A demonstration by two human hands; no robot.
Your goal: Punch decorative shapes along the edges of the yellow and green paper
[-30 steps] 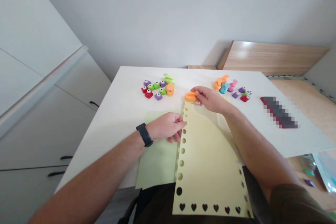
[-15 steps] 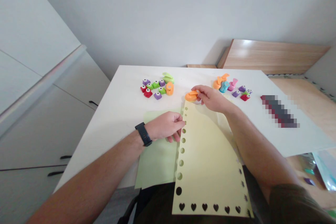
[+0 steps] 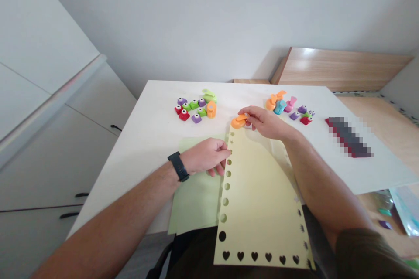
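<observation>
Yellow sheet (image 3: 258, 200): how does it look?

Pale, with six heart-shaped holes along the near edge, a row of round holes up the left edge, and small star-like cut-outs beyond these. Shapes along the right edge are too small to name.

Where does it lie?

Over the white desk (image 3: 144, 133), overlapping a green sheet (image 3: 193, 202) at left; its near end extends past the desk's edge. An orange punch (image 3: 238, 122) sits at its far left corner.

And relative to each grip?

The left grip (image 3: 210, 156) is pinched on the sheet's left edge, thumb uppermost, just beyond the round holes. The right grip (image 3: 262, 121) is closed on the lever of the orange punch, so the sheet extends nearward from it. Whether its fingers also touch the paper cannot be told.
</observation>
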